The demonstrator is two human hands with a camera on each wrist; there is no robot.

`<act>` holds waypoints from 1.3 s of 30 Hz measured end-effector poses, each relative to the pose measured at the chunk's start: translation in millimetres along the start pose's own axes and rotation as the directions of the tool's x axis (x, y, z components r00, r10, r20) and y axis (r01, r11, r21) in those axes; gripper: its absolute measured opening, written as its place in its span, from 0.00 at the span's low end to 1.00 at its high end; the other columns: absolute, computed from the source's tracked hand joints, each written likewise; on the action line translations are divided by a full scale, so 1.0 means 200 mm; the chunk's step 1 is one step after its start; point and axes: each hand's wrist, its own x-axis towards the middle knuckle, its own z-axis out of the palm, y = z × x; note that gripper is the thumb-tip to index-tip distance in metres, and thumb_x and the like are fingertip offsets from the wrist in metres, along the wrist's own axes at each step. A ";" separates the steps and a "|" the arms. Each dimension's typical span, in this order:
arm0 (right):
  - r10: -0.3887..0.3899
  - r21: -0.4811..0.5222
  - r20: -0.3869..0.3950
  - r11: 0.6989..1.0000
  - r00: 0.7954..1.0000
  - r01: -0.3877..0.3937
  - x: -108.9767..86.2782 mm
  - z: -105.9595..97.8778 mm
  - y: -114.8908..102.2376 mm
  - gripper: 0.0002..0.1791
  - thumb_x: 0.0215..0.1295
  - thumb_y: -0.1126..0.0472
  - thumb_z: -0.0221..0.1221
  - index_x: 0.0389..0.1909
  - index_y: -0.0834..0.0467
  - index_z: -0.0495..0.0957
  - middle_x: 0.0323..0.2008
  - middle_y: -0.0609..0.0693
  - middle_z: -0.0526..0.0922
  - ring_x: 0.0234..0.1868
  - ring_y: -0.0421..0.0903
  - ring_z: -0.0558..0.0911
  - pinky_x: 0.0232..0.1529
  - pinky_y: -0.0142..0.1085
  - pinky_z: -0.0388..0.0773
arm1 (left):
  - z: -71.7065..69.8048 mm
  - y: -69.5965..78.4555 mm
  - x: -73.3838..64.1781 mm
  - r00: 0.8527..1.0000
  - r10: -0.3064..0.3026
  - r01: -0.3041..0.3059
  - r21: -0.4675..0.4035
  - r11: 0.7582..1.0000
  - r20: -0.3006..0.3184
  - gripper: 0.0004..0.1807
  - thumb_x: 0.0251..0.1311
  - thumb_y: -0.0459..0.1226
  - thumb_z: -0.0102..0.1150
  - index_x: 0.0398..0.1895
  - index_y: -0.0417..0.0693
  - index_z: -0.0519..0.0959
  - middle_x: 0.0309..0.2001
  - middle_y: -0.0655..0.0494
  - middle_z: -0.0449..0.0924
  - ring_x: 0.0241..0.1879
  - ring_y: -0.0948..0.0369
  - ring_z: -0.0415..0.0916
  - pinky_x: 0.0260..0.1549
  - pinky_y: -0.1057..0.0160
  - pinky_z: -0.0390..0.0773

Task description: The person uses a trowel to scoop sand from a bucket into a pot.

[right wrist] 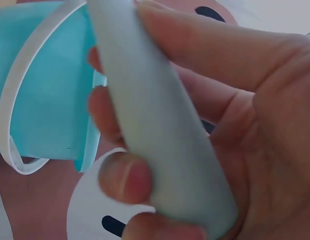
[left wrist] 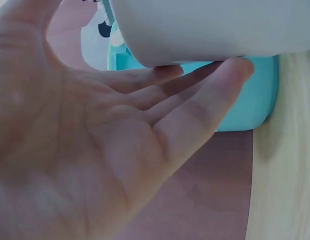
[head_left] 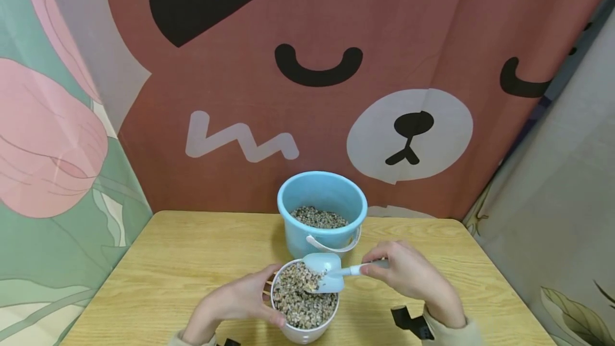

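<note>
A white pot (head_left: 304,334), filled near its rim with speckled gravel-like grains (head_left: 302,300), stands at the table's front. My left hand (head_left: 240,298) holds its left side, thumb at the front and fingers behind; in the left wrist view the fingers (left wrist: 195,112) lie along the white wall. With my right hand (head_left: 405,271) I grip the grey handle (right wrist: 155,120) of a light blue toy shovel (head_left: 330,283). Its blade tilts over the pot, its edge right at the grains. Just behind the pot is a blue bucket (head_left: 298,234) with similar grains inside.
The bucket's white carrying handle (head_left: 331,248) hangs down at its front. Everything stands on a light wooden table (head_left: 202,244). A bear-printed cloth (head_left: 230,186) hangs along the back edge, with other patterned cloths at both sides. Black straps show near both sleeves.
</note>
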 end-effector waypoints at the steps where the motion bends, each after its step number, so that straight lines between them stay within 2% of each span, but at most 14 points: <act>1: 0.007 -0.014 -0.005 1.000 1.000 -0.007 -0.01 0.01 -0.01 0.02 0.60 0.49 0.67 0.29 0.39 0.85 0.26 0.30 0.78 0.25 0.33 0.71 0.25 0.31 0.70 | 0.00 0.00 0.00 1.000 0.013 -0.013 -0.002 1.000 0.007 0.50 0.46 0.30 0.75 0.71 0.34 0.56 0.62 0.45 0.69 0.60 0.49 0.69 0.58 0.59 0.71; 4: 0.037 -0.044 -0.017 0.998 0.999 -0.037 -0.01 0.03 -0.03 0.02 0.59 0.48 0.67 0.28 0.38 0.85 0.26 0.29 0.77 0.26 0.32 0.71 0.25 0.31 0.69 | 0.00 -0.01 0.01 1.000 0.017 -0.017 0.026 1.000 -0.003 0.50 0.45 0.30 0.76 0.70 0.34 0.56 0.61 0.46 0.70 0.59 0.52 0.71 0.57 0.60 0.72; 11: 0.107 -0.093 -0.062 0.989 0.992 -0.113 -0.03 0.04 -0.10 0.02 0.56 0.50 0.69 0.29 0.37 0.85 0.26 0.29 0.77 0.26 0.33 0.71 0.26 0.32 0.69 | 0.00 -0.02 0.01 0.999 -0.028 0.029 0.065 0.997 -0.015 0.51 0.43 0.33 0.78 0.71 0.38 0.58 0.61 0.50 0.70 0.59 0.55 0.70 0.58 0.62 0.69; 18: 0.106 -0.228 -0.133 0.964 0.985 -0.134 -0.03 0.08 -0.16 0.04 0.53 0.50 0.71 0.29 0.40 0.86 0.25 0.29 0.74 0.26 0.34 0.73 0.24 0.35 0.69 | 0.00 -0.02 0.01 0.999 -0.033 0.036 0.105 0.994 -0.026 0.52 0.42 0.35 0.79 0.71 0.41 0.59 0.61 0.54 0.71 0.60 0.55 0.68 0.62 0.58 0.66; 26: 0.094 -0.303 -0.188 0.941 0.978 -0.149 -0.01 0.11 -0.22 0.05 0.52 0.49 0.72 0.29 0.41 0.87 0.22 0.32 0.71 0.23 0.34 0.71 0.20 0.35 0.68 | 0.00 -0.02 0.01 0.998 -0.050 0.054 0.101 0.993 -0.036 0.51 0.43 0.35 0.79 0.70 0.39 0.59 0.60 0.52 0.71 0.58 0.56 0.70 0.58 0.61 0.69; 33: 0.067 -0.330 -0.255 0.932 0.965 -0.152 -0.02 0.13 -0.25 0.05 0.49 0.50 0.74 0.25 0.40 0.86 0.20 0.32 0.67 0.21 0.34 0.69 0.18 0.35 0.66 | 0.00 -0.02 0.00 0.998 -0.057 0.059 0.061 0.996 -0.036 0.50 0.44 0.33 0.78 0.70 0.37 0.60 0.58 0.50 0.73 0.54 0.57 0.74 0.52 0.62 0.75; 39: 0.056 -0.336 -0.261 0.930 0.964 -0.145 -0.02 0.12 -0.26 0.06 0.49 0.50 0.74 0.26 0.40 0.86 0.21 0.32 0.67 0.22 0.34 0.70 0.18 0.35 0.67 | 0.00 -0.02 0.00 0.997 -0.061 0.063 0.046 0.997 -0.038 0.49 0.44 0.33 0.78 0.70 0.36 0.59 0.58 0.50 0.73 0.53 0.57 0.74 0.51 0.62 0.76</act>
